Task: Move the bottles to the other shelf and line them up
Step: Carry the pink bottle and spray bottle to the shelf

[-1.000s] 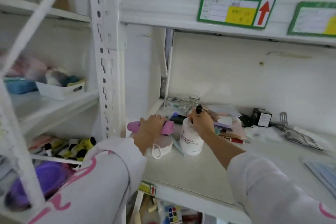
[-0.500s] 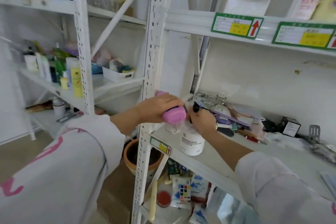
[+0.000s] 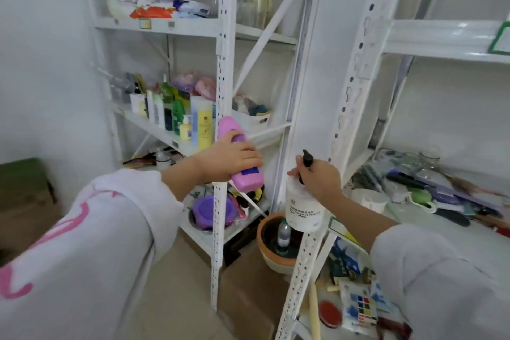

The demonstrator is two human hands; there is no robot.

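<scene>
Your left hand (image 3: pixel 230 159) is wrapped around the pink bottle (image 3: pixel 240 156), fingers curled over its middle from above, thumb side hidden; the bottle lies tilted, one end poking out toward 11 o'clock past your knuckles and the other end jutting out at 5 o'clock below your fingers. It hangs in the air in front of the white post (image 3: pixel 224 69), clear of any shelf. Your right hand (image 3: pixel 320 178) grips the white bottle (image 3: pixel 302 208) at its neck, fingers closed round the top just under the black pump (image 3: pixel 307 159), which sticks up at 12 o'clock between thumb and forefinger. The body of that bottle hangs upright below your palm, at the front edge of the cluttered shelf (image 3: pixel 414 218) and above the brown pot (image 3: pixel 271 250) at 6 o'clock. At 10 o'clock from the pink bottle, a row of bottles (image 3: pixel 176 113) stands on the far shelf (image 3: pixel 154 130), well apart from both hands.
</scene>
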